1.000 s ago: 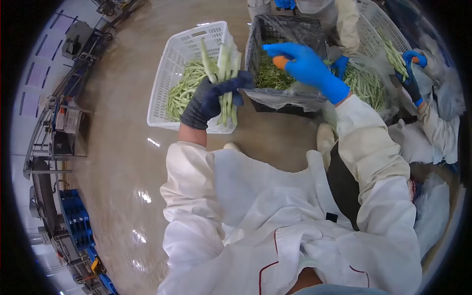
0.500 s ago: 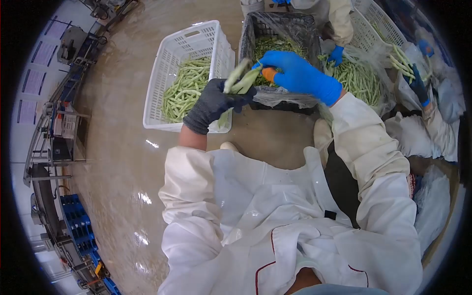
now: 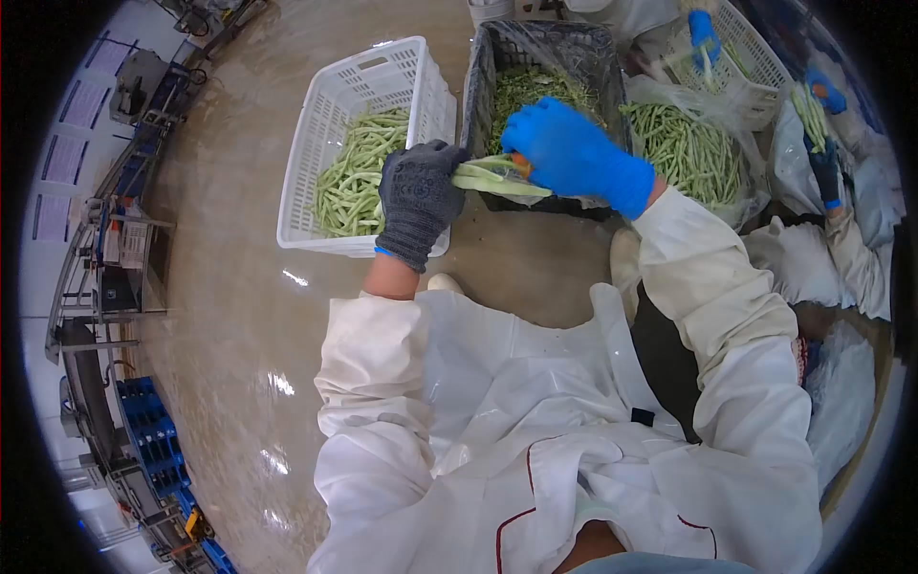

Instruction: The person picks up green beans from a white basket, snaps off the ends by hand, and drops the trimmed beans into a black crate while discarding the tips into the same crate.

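Note:
My left hand (image 3: 421,196), in a dark grey knitted glove, is wrapped round a small bunch of long green beans (image 3: 502,178). The beans stick out to the right, lying nearly level. My right hand (image 3: 572,153), in a blue glove, is closed at their far ends, above the near side of a black crate (image 3: 475,81). Something small and orange (image 3: 521,164) shows at its fingers; its kind is hard to make out. Behind my left hand stands a white crate (image 3: 304,177) with a heap of green beans (image 3: 363,177). Green scraps (image 3: 521,91) lie in the plastic-lined black crate.
A clear plastic bag of green beans (image 3: 684,143) sits right of the black crate. Co-workers' gloved hands (image 3: 705,38) work at the upper right, near another white crate (image 3: 755,100). Blue pallets (image 3: 153,430) and metal equipment stand at the left on the wet floor.
My left hand has turned its back upward and moved slightly right, bringing the beans level. My right hand has curled in at their ends. A co-worker's blue-gloved hand has moved to the farther crate.

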The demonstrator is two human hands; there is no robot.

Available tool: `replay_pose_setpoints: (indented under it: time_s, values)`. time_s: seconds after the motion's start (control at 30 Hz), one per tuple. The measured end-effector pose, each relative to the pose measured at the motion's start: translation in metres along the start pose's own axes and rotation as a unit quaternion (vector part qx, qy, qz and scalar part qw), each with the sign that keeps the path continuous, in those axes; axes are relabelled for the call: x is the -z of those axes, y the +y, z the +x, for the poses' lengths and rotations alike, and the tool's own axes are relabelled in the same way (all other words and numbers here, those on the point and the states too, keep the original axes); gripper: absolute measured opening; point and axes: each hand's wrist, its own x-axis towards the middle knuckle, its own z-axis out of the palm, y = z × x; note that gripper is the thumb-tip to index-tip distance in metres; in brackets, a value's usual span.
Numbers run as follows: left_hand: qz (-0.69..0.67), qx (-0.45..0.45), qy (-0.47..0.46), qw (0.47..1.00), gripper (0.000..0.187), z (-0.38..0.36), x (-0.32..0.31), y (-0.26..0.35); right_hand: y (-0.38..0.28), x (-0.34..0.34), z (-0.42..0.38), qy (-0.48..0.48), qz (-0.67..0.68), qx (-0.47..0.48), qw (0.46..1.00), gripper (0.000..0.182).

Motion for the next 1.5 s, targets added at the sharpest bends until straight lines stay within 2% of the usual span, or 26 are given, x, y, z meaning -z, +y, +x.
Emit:
replay_pose_setpoints:
  time_s: [0.03, 0.07, 0.13, 0.17, 0.2, 0.23, 0.3, 0.33, 0.4, 0.47, 0.5, 0.53, 0.6, 0.63, 0.67, 0.77, 0.87, 0.97, 1.07, 1.1, 1.13, 1.23, 1.27, 1.33, 1.4, 1.5]
  values:
    - [-0.008, 0.011, 0.032, 0.999, 0.028, 0.000, -0.001, 0.002, -0.001, -0.001, 0.000, 0.007, -0.003, -0.013, 1.000, 0.025]
    - [-0.017, 0.021, 0.065, 0.998, 0.030, 0.001, 0.000, 0.004, 0.000, -0.004, 0.000, 0.077, 0.091, -0.045, 0.992, 0.024]
    - [-0.169, 0.117, 0.088, 0.975, 0.030, 0.001, -0.002, 0.011, 0.003, -0.012, 0.002, 0.214, 0.274, -0.106, 0.932, 0.023]
    - [-0.243, 0.164, 0.100, 0.951, 0.031, 0.002, -0.002, 0.016, 0.002, -0.007, 0.005, 0.195, 0.366, -0.113, 0.903, 0.022]
    - [-0.367, 0.229, 0.062, 0.899, 0.032, 0.006, 0.003, 0.023, 0.004, 0.000, 0.009, 0.174, 0.454, -0.118, 0.866, 0.021]
    - [-0.452, 0.229, 0.073, 0.859, 0.028, 0.007, 0.002, 0.026, 0.004, 0.005, 0.011, 0.152, 0.538, -0.123, 0.820, 0.021]
    - [-0.607, 0.222, 0.094, 0.757, 0.021, 0.010, 0.003, 0.028, 0.000, -0.010, 0.010, 0.146, 0.500, -0.102, 0.848, 0.020]
    - [-0.601, 0.162, 0.105, 0.776, 0.021, 0.011, 0.006, 0.023, 0.000, -0.018, 0.008, 0.145, 0.481, -0.091, 0.860, 0.020]
    - [-0.631, 0.162, 0.145, 0.744, 0.024, 0.013, 0.010, 0.008, 0.008, -0.023, 0.003, 0.092, 0.418, -0.139, 0.893, 0.021]
    - [-0.668, 0.185, 0.175, 0.700, 0.028, 0.012, 0.020, -0.008, 0.022, -0.031, -0.002, 0.079, 0.364, -0.201, 0.906, 0.016]
    - [-0.705, 0.201, 0.171, 0.659, 0.033, 0.010, 0.021, -0.024, 0.037, -0.034, -0.006, 0.044, 0.273, -0.224, 0.935, 0.020]
    - [-0.669, 0.166, 0.187, 0.700, 0.036, 0.004, 0.024, -0.033, 0.051, -0.037, -0.012, 0.009, 0.179, -0.244, 0.953, 0.025]
    - [-0.689, 0.139, 0.202, 0.682, 0.039, 0.000, 0.028, -0.040, 0.075, -0.055, -0.032, 0.042, 0.088, -0.251, 0.963, 0.033]
    - [-0.744, 0.146, 0.201, 0.620, 0.039, 0.001, 0.030, -0.040, 0.079, -0.060, -0.036, 0.059, 0.042, -0.255, 0.964, 0.038]
    - [-0.795, 0.153, 0.198, 0.553, 0.040, 0.002, 0.030, -0.040, 0.066, -0.040, -0.030, -0.003, 0.053, -0.286, 0.957, 0.047]
    - [-0.796, 0.147, 0.182, 0.558, 0.042, 0.004, 0.018, -0.042, 0.040, -0.024, -0.008, 0.066, 0.257, -0.231, 0.936, 0.047]
    - [-0.811, 0.141, 0.179, 0.539, 0.045, 0.007, 0.017, -0.028, 0.017, -0.028, 0.010, 0.126, 0.473, -0.083, 0.868, 0.045]
    - [-0.817, 0.131, 0.159, 0.539, 0.047, 0.011, 0.012, -0.011, -0.019, -0.014, 0.017, 0.128, 0.458, -0.082, 0.876, 0.041]
    - [-0.824, 0.151, 0.134, 0.529, 0.046, 0.017, 0.001, 0.012, -0.035, -0.028, 0.025, 0.201, 0.364, -0.079, 0.906, 0.034]
    - [-0.799, 0.150, 0.136, 0.567, 0.046, 0.017, -0.003, 0.015, -0.037, -0.030, 0.025, 0.229, 0.329, -0.081, 0.912, 0.033]
    - [-0.771, 0.149, 0.137, 0.603, 0.046, 0.017, -0.007, 0.016, -0.036, -0.028, 0.022, 0.202, 0.382, -0.108, 0.895, 0.033]
    - [-0.687, 0.144, 0.130, 0.701, 0.044, 0.014, 0.001, 0.018, -0.027, -0.035, 0.023, 0.237, 0.442, -0.108, 0.858, 0.032]
    - [-0.644, 0.140, 0.129, 0.741, 0.043, 0.014, 0.006, 0.019, -0.026, -0.032, 0.021, 0.214, 0.446, -0.128, 0.859, 0.031]
    - [-0.616, 0.161, 0.117, 0.762, 0.040, 0.014, 0.009, 0.019, -0.026, -0.026, 0.014, 0.167, 0.454, -0.170, 0.858, 0.029]
    - [-0.650, 0.212, 0.093, 0.724, 0.036, 0.015, 0.011, 0.019, -0.030, -0.018, 0.011, 0.161, 0.390, -0.173, 0.890, 0.026]
    - [-0.640, 0.229, 0.084, 0.729, 0.030, 0.015, 0.018, 0.024, -0.032, -0.008, 0.007, 0.135, 0.367, -0.166, 0.905, 0.026]
